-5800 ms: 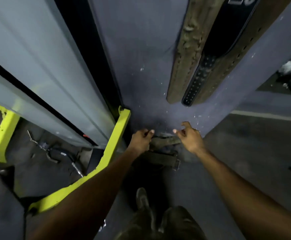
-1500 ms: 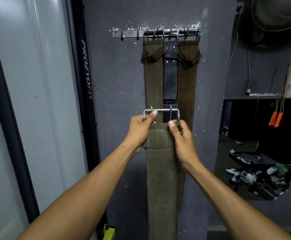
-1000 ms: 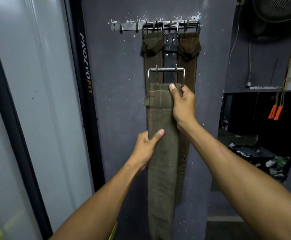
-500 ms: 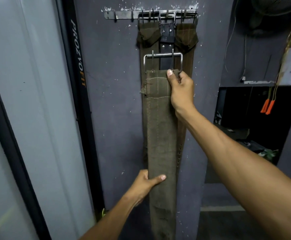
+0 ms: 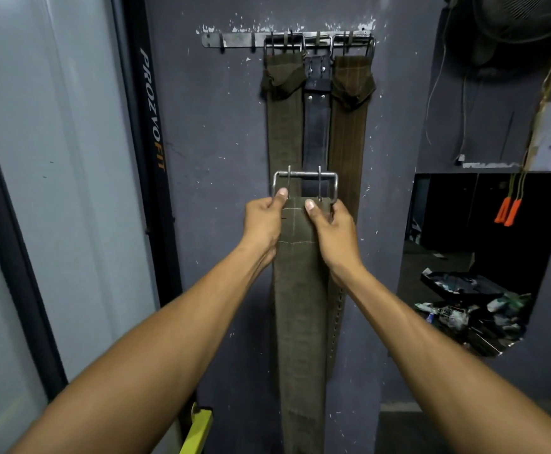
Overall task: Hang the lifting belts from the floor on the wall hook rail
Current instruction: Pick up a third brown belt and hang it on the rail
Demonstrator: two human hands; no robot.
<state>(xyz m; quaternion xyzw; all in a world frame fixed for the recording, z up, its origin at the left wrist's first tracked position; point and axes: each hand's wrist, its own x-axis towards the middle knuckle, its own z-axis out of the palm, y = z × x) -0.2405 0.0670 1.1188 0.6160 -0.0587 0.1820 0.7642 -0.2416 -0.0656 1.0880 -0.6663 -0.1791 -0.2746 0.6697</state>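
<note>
Nearest the camera, both forearms reached forward from 6 o'clock. The left hand (image 5: pixel 265 222) and the right hand (image 5: pixel 332 229) were each clamped on the top corners of an olive canvas lifting belt (image 5: pixel 300 322), thumbs pressed on its stitched front, just under the steel double-prong buckle (image 5: pixel 304 185). The belt hung straight down from the hands to 6 o'clock, its tail running out of view at the bottom edge.

Behind it, toward 12 o'clock, three belts already hung on the wall hook rail (image 5: pixel 287 39): a green canvas belt (image 5: pixel 284 119), a black leather belt (image 5: pixel 315 122) between, and a brown canvas belt (image 5: pixel 348 126). By my reading, the task was well along: three were hung, and the held belt was yet to be lifted to the rail and hooked. Whether more belts lay on the floor could not be told from this view.

The hung belts crowded the rail from its middle to its 3 o'clock end. The open hooks (image 5: pixel 238 44) sat toward the 9 o'clock end, so the buckle would likely need to go up and slightly left. Room there looked fair but bounded: a black door frame (image 5: pixel 151 126) stood close at 9 o'clock, and the wall's edge fell away at 3 o'clock into a dark opening (image 5: pixel 483 244).
</note>
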